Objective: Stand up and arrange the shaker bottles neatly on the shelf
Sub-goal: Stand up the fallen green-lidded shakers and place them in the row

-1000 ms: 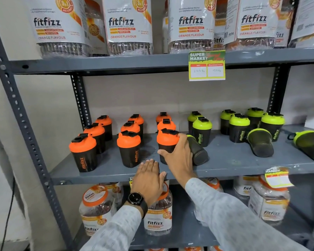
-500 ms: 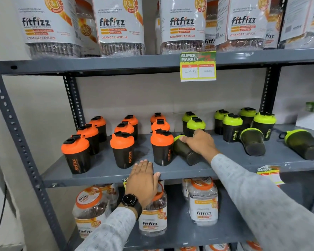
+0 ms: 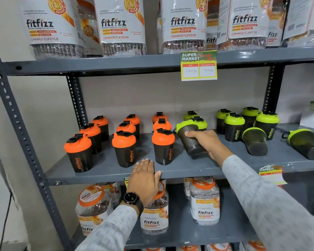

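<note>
On the grey middle shelf [image 3: 105, 175] several orange-lidded black shakers [image 3: 124, 148] stand upright in rows on the left. Green-lidded shakers [image 3: 234, 126] stand at the back right. My right hand [image 3: 208, 143] is shut on a green-lidded shaker [image 3: 189, 136], which is tilted, lid up and to the left, its base near the shelf. Two more green shakers lie on their sides: one [image 3: 255, 141] with its base facing me, another [image 3: 305, 143] at the far right. My left hand [image 3: 143, 178] rests flat on the shelf's front edge, fingers together, holding nothing.
Large fitfizz jars [image 3: 120, 26] fill the upper shelf, and a price tag [image 3: 198, 66] hangs from its edge. Smaller fitfizz jars [image 3: 205, 200] sit on the shelf below. Perforated grey uprights [image 3: 16, 122] frame the left side. A second price tag [image 3: 271, 173] hangs at the right.
My right hand moved from the front orange shaker to the lying green shaker, gripped it and has tipped it partly upright. My left hand stayed on the shelf edge.
</note>
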The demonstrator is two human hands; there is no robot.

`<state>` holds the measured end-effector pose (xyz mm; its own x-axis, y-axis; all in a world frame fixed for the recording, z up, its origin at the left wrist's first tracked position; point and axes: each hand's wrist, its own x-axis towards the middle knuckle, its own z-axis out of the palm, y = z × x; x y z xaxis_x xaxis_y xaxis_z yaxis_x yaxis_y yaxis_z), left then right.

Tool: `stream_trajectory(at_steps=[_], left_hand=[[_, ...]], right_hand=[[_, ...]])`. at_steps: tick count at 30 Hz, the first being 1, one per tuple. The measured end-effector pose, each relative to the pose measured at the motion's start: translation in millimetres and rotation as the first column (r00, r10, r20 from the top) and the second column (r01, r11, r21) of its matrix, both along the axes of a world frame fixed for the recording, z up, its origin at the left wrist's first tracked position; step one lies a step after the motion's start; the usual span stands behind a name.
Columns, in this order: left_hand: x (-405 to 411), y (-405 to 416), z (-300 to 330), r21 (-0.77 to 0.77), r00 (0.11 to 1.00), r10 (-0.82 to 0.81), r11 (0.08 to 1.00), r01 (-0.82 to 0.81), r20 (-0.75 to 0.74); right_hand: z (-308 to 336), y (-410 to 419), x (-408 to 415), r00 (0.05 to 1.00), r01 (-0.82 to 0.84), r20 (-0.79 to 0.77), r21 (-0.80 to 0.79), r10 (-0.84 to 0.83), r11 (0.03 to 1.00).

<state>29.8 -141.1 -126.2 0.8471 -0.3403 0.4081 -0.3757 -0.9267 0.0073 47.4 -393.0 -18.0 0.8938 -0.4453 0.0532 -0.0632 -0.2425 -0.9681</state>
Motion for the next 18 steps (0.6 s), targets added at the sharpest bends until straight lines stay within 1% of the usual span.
stream_trajectory(at_steps=[2, 3, 6, 11, 18], left_hand=[[0.5, -0.8, -0.7, -0.005, 1.0, 0.001, 1.0, -0.001, -0.004], [1.0, -0.9, -0.9, -0.009, 1.0, 0.001, 1.0, -0.001, -0.006], [1.8, -0.3, -1.7, -0.009, 1.0, 0.001, 1.0, -0.001, -0.011], [1.6, -0.1, -1.3, -0.018, 1.0, -0.004, 1.0, 0.004, -0.015], [2.5, 0.1, -2.1, -0.011, 1.0, -0.003, 1.0, 0.003, -0.027]], right_hand=[[-1.6, -0.5, -3.7, 0.989, 0.085, 0.122, -0.042, -0.08, 0.995], [-3.3, 0.2, -4.6, 0.981, 0.117, 0.163, -0.037, -0.11, 0.992], [-11.5, 3.3, -7.9, 0.955, 0.19, 0.234, -0.015, -0.181, 0.982], [-36.8, 8.0, -18.1, 0.923, 0.313, 0.273, -0.113, -0.273, 0.943], [-64.1, 11.0, -21.1, 0.904, 0.36, 0.302, -0.158, -0.302, 0.919]])
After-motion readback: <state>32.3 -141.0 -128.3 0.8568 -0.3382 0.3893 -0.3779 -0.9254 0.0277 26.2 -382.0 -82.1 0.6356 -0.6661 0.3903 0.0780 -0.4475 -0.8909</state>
